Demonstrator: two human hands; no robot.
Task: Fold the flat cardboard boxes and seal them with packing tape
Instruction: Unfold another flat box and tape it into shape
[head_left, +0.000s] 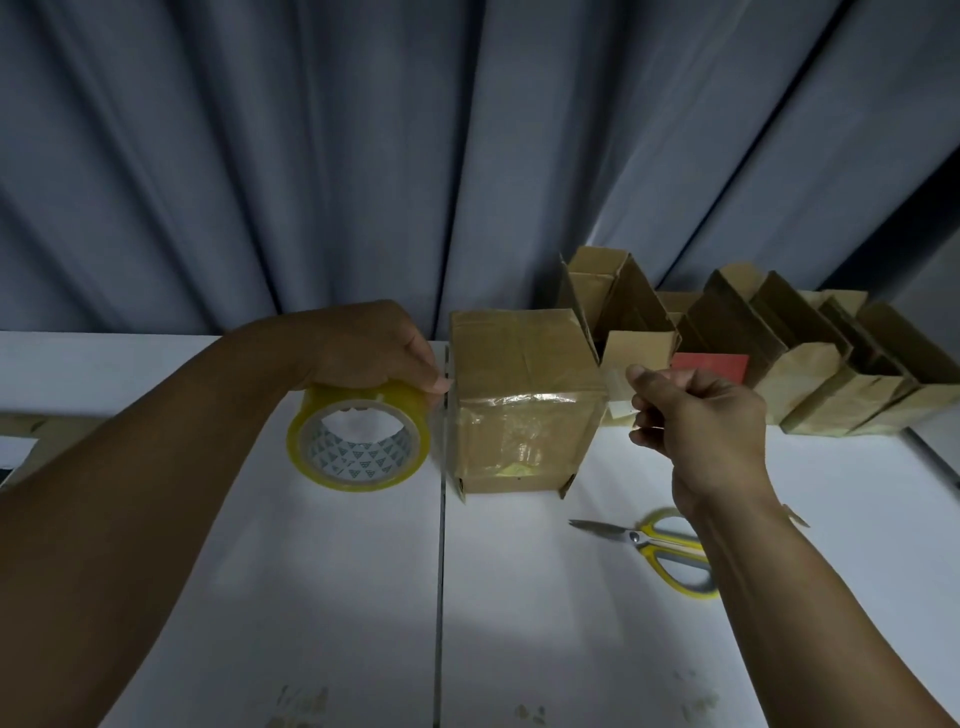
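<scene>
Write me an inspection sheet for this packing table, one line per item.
Surface: white table, seam down its middle, faint smudges near the front edge.
Job's things: closed cardboard box with clear tape across its front; yellow tape roll to its left; scissors lying front right; row of open boxes at the back.
Clutter: red item among the back boxes, too hidden to identify.
Grips: left hand holds the tape roll; right hand pinches the tape end at the box's right side.
Cables: nothing seen.
Surroundings: grey pleated curtain behind the table.
</scene>
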